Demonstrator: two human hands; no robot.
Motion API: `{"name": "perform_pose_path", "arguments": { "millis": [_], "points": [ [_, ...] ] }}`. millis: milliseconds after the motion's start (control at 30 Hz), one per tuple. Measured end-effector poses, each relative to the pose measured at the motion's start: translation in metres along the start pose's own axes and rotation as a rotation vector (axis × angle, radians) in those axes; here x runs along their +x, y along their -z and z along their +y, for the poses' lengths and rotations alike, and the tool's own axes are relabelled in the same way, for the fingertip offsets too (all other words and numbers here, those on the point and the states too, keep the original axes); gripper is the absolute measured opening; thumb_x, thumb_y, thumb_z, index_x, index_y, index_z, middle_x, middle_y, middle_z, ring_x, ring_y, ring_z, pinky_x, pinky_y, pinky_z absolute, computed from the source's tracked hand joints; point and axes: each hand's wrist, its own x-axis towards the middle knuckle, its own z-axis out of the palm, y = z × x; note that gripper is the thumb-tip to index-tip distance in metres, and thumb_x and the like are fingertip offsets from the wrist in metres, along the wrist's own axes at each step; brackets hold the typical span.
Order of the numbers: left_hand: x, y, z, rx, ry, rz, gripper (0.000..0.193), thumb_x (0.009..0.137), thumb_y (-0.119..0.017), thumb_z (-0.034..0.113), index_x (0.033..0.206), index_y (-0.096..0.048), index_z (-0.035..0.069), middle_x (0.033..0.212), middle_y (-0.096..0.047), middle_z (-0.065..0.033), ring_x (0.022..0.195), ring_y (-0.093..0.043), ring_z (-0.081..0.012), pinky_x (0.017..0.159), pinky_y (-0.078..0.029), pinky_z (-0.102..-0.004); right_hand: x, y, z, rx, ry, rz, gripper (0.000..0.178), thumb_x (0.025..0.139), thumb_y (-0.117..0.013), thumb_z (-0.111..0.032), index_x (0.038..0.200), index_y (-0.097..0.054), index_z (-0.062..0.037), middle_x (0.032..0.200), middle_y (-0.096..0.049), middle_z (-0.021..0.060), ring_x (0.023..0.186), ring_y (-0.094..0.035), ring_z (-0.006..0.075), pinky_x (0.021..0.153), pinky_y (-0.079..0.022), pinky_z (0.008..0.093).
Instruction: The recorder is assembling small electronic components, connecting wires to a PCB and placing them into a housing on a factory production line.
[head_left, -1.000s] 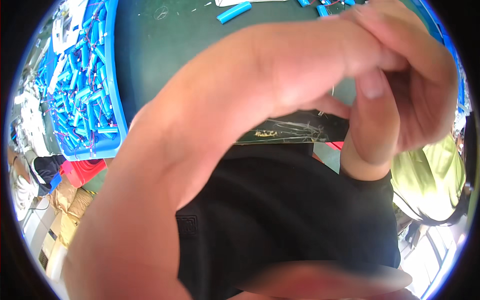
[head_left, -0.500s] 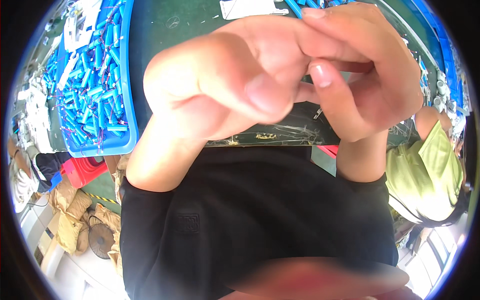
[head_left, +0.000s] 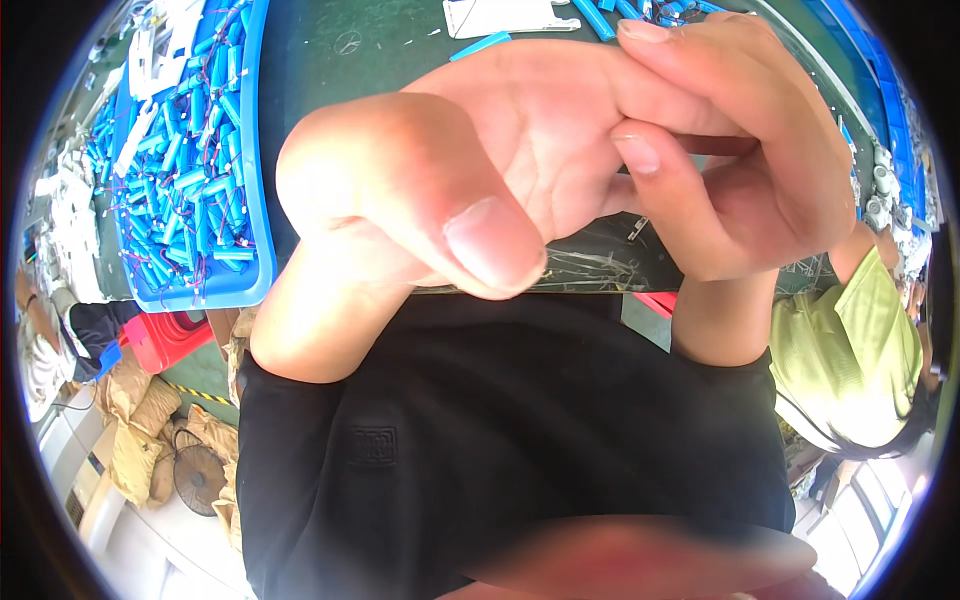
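I'm holding both hands up close over the green worktop (head_left: pixel 380 60), my left hand (head_left: pixel 470 190) lying palm-up and loosely curled, my right hand (head_left: pixel 760 170) curling its fingers over the left fingertips. I can't tell whether anything is pinched between them. The blue tray (head_left: pixel 255 180) of cells (head_left: pixel 185 190) is sitting off to my left.

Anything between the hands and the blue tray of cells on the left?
Nothing visible. Left hand and right hand are raised together close to the camera, fingers touching; whether they pinch anything can't be told. The blue tray lies on the green bench to their left, open on top.
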Motion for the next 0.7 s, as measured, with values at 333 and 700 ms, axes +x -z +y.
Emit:
{"name": "perform_pose_path", "arguments": {
  "millis": [333,700],
  "points": [
    [0.004,-0.004,0.003,0.224,0.106,0.028,0.086,0.061,-0.067,0.037,0.126,-0.054,-0.017,0.129,-0.056,-0.0204,0.127,-0.051,-0.0281,0.114,-0.032,-0.0376,0.000,0.006,-0.017,-0.033,-0.129,-0.051,0.030,0.070,-0.074,-0.006,0.099,-0.072,0.0005,0.074,-0.069,0.0051,0.056,-0.060,0.0150,0.049,-0.043,0.0255],
    [-0.003,0.001,0.016,0.159,0.299,0.021,0.113,0.070,-0.080,0.047,0.154,-0.032,-0.011,0.159,-0.034,-0.0307,0.150,-0.033,-0.0398,0.125,-0.025,-0.0470,0.002,0.013,-0.008,0.013,-0.096,-0.070,0.031,0.069,-0.074,-0.007,0.099,-0.072,-0.0016,0.078,-0.067,0.0093,0.053,-0.060,0.0166,0.047,-0.042,0.0253]
  ]
}}
